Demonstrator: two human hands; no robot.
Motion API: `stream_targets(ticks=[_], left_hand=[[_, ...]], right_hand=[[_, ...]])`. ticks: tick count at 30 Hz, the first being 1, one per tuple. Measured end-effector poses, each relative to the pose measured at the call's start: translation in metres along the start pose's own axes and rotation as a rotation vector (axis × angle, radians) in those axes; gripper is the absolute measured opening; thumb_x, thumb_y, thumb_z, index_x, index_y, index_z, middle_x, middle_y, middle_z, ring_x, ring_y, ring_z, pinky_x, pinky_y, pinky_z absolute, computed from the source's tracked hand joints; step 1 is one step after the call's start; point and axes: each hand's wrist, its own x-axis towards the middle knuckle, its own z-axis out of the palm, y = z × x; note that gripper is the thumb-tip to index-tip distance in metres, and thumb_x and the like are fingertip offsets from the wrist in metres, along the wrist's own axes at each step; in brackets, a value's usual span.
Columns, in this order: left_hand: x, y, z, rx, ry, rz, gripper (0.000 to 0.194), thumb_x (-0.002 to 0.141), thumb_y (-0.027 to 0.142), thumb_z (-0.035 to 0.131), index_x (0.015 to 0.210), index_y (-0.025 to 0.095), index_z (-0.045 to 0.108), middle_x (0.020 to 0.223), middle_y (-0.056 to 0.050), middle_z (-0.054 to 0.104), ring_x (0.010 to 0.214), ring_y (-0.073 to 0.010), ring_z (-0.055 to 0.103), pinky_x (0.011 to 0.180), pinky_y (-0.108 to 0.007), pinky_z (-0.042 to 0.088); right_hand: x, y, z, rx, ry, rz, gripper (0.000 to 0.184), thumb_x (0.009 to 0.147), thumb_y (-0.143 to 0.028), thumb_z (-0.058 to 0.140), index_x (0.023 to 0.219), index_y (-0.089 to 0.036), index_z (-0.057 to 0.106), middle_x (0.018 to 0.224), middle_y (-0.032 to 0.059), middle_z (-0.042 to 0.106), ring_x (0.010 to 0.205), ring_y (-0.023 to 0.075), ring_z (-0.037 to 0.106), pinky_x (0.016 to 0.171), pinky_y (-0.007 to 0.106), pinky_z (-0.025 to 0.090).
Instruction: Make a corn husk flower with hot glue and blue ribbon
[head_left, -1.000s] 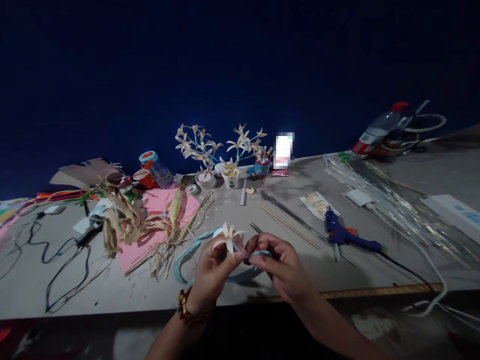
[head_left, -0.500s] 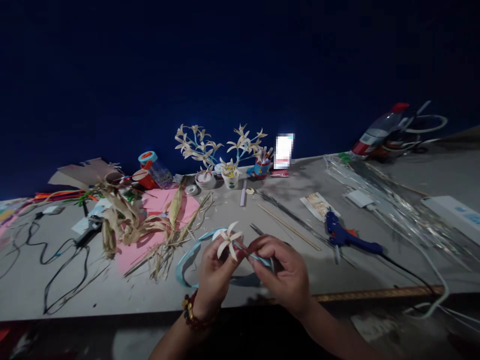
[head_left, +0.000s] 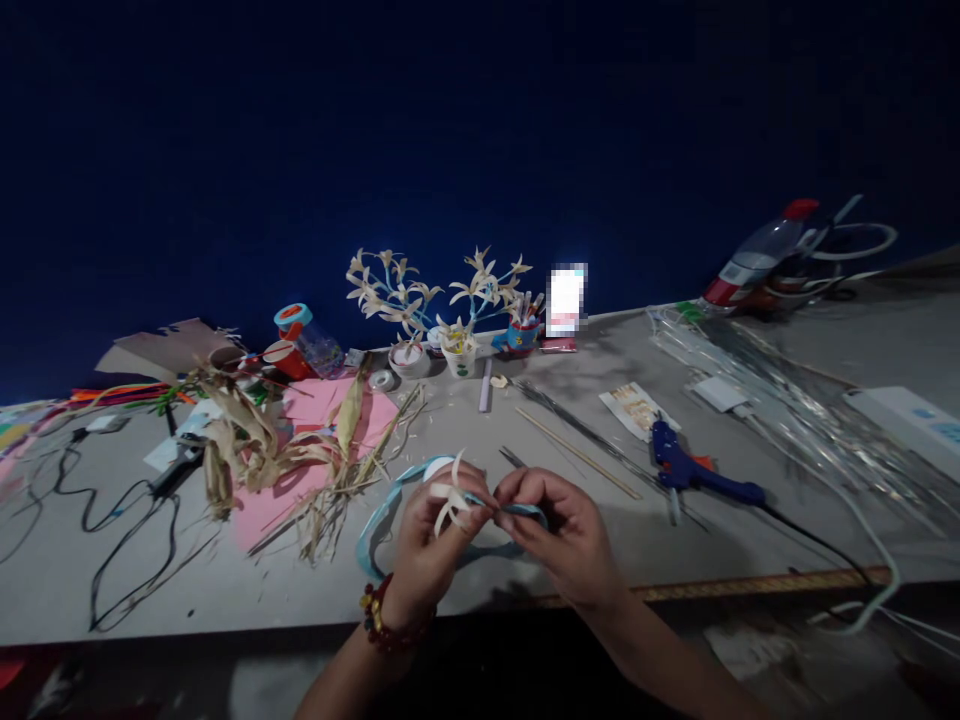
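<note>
My left hand (head_left: 431,545), a beaded bracelet at its wrist, pinches a cream husk flower (head_left: 448,497) by its stem. The petals point up and left. My right hand (head_left: 562,535) is closed on a light blue tape (head_left: 529,511) at the stem, its fingertips almost touching those of my left hand. A long loop of the same blue tape (head_left: 373,530) lies on the table behind and left of my left hand. Metal tips (head_left: 512,457), perhaps of scissors, show just beyond my right hand; their rest is hidden.
Dried corn husks (head_left: 247,440) lie on pink paper (head_left: 300,400) at left. A blue glue gun (head_left: 701,475), a wooden stick (head_left: 577,453) and wires (head_left: 577,425) lie at right. Flowers stand in a white cup (head_left: 460,362) at the back, near a lit phone (head_left: 565,300).
The flower has turned, its petals now facing more to the left. My right fingers have drawn closer to my left fingertips, and the blue tape loop has shifted slightly right.
</note>
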Motion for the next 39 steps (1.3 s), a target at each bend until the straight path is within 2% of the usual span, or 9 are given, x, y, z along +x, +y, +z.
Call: stream_targets(ticks=[4,9,12,15,19,25,31,35,39], left_hand=[[-0.004,-0.004,0.008,0.000,0.118,-0.027,0.006,0.081,0.025,0.074,0.083,0.020,0.072,0.086,-0.005,0.064,0.094,-0.0233,0.061,0.091,-0.036,0.047],[-0.003,-0.001,0.010,0.000,0.102,0.028,0.008,0.085,0.023,0.070,0.078,0.019,0.069,0.079,-0.004,0.061,0.087,-0.0206,0.059,0.089,-0.034,0.047],[-0.003,-0.003,0.007,0.002,0.061,0.130,0.007,0.084,0.025,0.072,0.080,0.020,0.070,0.078,-0.004,0.064,0.084,-0.0205,0.060,0.090,-0.038,0.048],[-0.002,-0.005,0.005,0.014,0.015,0.244,0.010,0.085,0.029,0.072,0.081,0.021,0.068,0.074,-0.002,0.065,0.077,-0.0191,0.062,0.093,-0.044,0.049],[-0.001,0.000,0.004,0.056,-0.036,0.354,0.007,0.086,0.027,0.071,0.082,0.022,0.067,0.076,-0.001,0.069,0.074,-0.0176,0.065,0.094,-0.045,0.049],[-0.002,-0.002,0.003,0.057,-0.032,0.401,0.004,0.086,0.023,0.069,0.082,0.025,0.071,0.077,-0.002,0.073,0.071,-0.0189,0.065,0.096,-0.048,0.047],[-0.002,-0.004,0.001,0.051,-0.077,0.389,0.006,0.085,0.020,0.069,0.084,0.024,0.072,0.077,-0.001,0.072,0.072,-0.0179,0.065,0.096,-0.045,0.048],[0.001,0.001,0.000,0.075,-0.103,0.389,0.007,0.087,0.021,0.067,0.084,0.024,0.072,0.076,0.000,0.067,0.072,-0.0168,0.062,0.095,-0.045,0.048],[0.004,0.004,0.000,0.060,-0.105,0.397,0.006,0.087,0.027,0.068,0.083,0.024,0.072,0.075,0.000,0.059,0.072,-0.0163,0.058,0.092,-0.045,0.049]], right_hand=[[-0.003,-0.003,-0.002,-0.335,0.006,-0.299,0.016,0.080,-0.009,0.067,0.075,-0.023,0.063,0.079,0.0036,0.069,0.076,0.0206,0.067,0.072,0.034,0.053],[-0.003,-0.008,-0.006,-0.528,-0.019,-0.509,0.025,0.078,-0.005,0.067,0.091,-0.026,0.066,0.085,0.0043,0.074,0.080,0.0219,0.070,0.073,0.038,0.056],[-0.001,-0.009,-0.010,-0.598,-0.076,-0.721,0.024,0.081,-0.007,0.063,0.099,-0.022,0.067,0.090,0.0080,0.075,0.080,0.0217,0.070,0.070,0.038,0.058],[0.000,-0.008,-0.013,-0.640,-0.081,-0.950,0.017,0.084,-0.007,0.059,0.094,-0.015,0.069,0.087,0.0105,0.073,0.079,0.0211,0.067,0.067,0.037,0.060],[-0.003,0.000,-0.013,-0.622,0.040,-1.063,0.013,0.080,-0.003,0.064,0.081,-0.015,0.069,0.084,0.0066,0.068,0.076,0.0178,0.063,0.067,0.035,0.061],[-0.006,0.009,-0.014,-0.622,0.061,-1.075,0.019,0.079,0.000,0.066,0.077,-0.019,0.068,0.082,0.0022,0.067,0.071,0.0156,0.062,0.067,0.035,0.060],[-0.002,-0.001,-0.016,-0.598,-0.037,-0.997,0.017,0.084,-0.007,0.059,0.094,-0.016,0.070,0.089,0.0090,0.067,0.079,0.0198,0.063,0.070,0.038,0.059],[0.000,-0.006,-0.014,-0.447,-0.133,-0.804,0.019,0.088,-0.013,0.059,0.103,-0.022,0.066,0.090,0.0083,0.070,0.081,0.0203,0.066,0.070,0.037,0.058],[-0.002,-0.007,-0.008,-0.188,-0.115,-0.502,0.010,0.086,-0.016,0.068,0.091,-0.025,0.066,0.082,0.0035,0.070,0.075,0.0182,0.067,0.068,0.033,0.054]])
